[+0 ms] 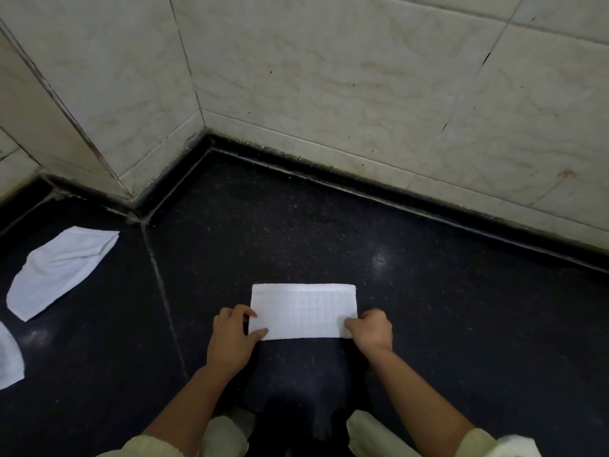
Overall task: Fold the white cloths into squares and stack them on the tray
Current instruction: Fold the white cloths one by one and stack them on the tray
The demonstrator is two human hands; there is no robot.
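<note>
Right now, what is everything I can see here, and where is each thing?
folded cloth: one, white with a faint grid, a flat rectangle on the counter in the centre, held at both short ends.
loose cloth: one, white, rumpled, on the counter at far left.
cloth edge: one, white, cut off by the left edge of the picture.
counter: one, black, speckled, filling the lower half.
wall: cream tiles, behind the counter.
tray: none in view.
sleeves: two, pale, at the bottom edge.
left hand: on the folded cloth's left end.
right hand: on its right end.
</note>
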